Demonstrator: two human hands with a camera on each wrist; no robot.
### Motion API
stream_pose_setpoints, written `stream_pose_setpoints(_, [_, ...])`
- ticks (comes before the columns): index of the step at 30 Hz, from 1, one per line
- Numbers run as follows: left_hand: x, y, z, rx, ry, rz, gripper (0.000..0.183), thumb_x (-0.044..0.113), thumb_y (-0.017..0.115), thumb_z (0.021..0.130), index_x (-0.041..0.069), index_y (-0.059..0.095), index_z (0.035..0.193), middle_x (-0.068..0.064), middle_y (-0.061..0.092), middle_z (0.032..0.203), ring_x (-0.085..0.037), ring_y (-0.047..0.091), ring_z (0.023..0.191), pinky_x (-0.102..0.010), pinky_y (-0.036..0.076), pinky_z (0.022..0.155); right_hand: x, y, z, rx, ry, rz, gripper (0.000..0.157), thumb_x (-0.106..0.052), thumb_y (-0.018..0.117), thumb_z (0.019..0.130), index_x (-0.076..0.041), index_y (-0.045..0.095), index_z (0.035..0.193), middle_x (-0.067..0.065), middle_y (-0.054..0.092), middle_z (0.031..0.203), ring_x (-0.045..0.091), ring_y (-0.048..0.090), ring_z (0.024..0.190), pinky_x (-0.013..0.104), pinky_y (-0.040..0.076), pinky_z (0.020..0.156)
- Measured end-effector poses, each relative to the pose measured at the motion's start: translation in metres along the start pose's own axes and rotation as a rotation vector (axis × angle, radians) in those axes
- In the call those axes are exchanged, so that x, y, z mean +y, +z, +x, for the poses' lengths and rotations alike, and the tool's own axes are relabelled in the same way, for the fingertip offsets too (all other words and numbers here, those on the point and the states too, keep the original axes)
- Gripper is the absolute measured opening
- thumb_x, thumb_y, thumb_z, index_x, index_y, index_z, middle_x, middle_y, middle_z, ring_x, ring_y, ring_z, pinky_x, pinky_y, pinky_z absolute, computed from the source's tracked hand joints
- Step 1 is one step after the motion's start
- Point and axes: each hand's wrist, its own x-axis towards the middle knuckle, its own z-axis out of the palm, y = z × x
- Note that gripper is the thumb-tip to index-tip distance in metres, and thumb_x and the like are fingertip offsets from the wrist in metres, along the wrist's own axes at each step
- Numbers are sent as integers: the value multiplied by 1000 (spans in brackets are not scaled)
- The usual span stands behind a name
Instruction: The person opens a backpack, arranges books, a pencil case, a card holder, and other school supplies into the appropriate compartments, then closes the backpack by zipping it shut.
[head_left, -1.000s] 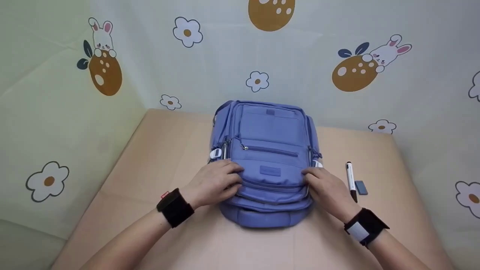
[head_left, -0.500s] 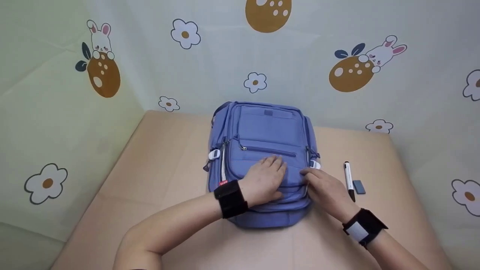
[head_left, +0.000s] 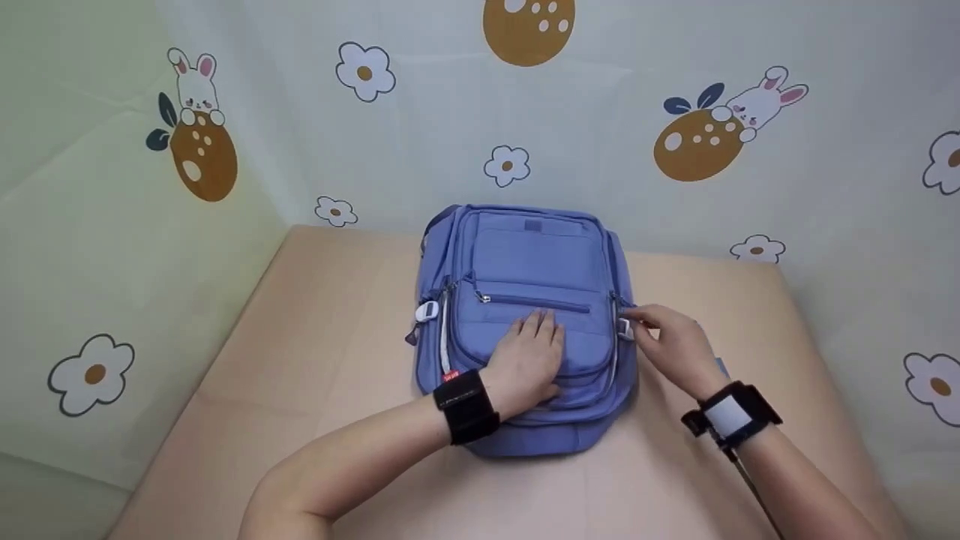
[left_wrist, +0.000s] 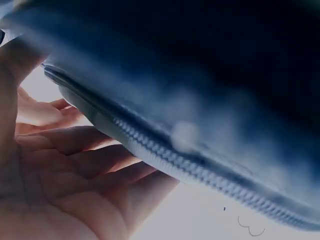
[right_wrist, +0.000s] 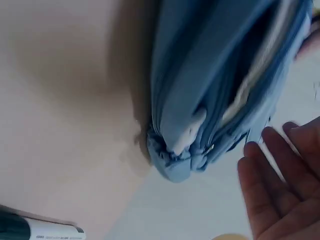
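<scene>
blue backpack [head_left: 536, 259], front up, partly unzipped

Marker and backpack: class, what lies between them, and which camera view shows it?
Only bare tabletop lies between the marker and the backpack; the right wrist view shows this stretch.

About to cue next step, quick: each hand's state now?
Left hand: open, resting on the backpack.
Right hand: by the backpack's side; can't tell whether it grips anything.

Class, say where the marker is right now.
In the right wrist view, the marker lies at the lower left corner, on the table, apart from the backpack.
</scene>
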Motion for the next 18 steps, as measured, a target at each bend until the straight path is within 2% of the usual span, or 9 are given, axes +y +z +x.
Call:
stream_pose_setpoints(3, [0, 0, 0, -2, -8, -2, 99, 61, 74, 86, 1, 38, 156, -22, 35, 160, -37, 36, 146, -49, 33, 117, 11, -3, 22, -62, 158, 14, 23, -7, 64, 97, 0, 74, 117, 17, 73, 113, 36, 69, 104, 52, 55, 89])
stream_pose_setpoints(6, [0, 1, 1, 1, -7, -3, 99, 61, 74, 85, 1, 38, 155, -23, 35, 160, -37, 36, 146, -49, 33, 117, 21, -2, 40, -137, 237, 4, 28, -11, 64, 98, 3, 71, 121, 22, 72, 115, 40, 67, 108, 56, 52, 92])
stream_pose_setpoints(12, [1, 1, 1, 5, -1, -12, 98, 60, 75, 86, 1, 38, 155, -23, 35, 160, -37, 36, 146, -49, 33, 117, 34, 9, 56, -205, 254, -7, 32, -7, 65, 93, 6, 68, 122, 24, 71, 112, 41, 67, 102, 56, 52, 90])
stream_pose_setpoints(18, [0, -1, 2, -6, -3, -24, 98, 60, 74, 86, 1, 37, 156, -23, 33, 161, -36, 35, 147, -50, 32, 118, 42, 17, 59, -175, 248, -25, 27, -6, 66, 93, 5, 69, 118, 21, 72, 105, 37, 67, 95, 54, 52, 87])
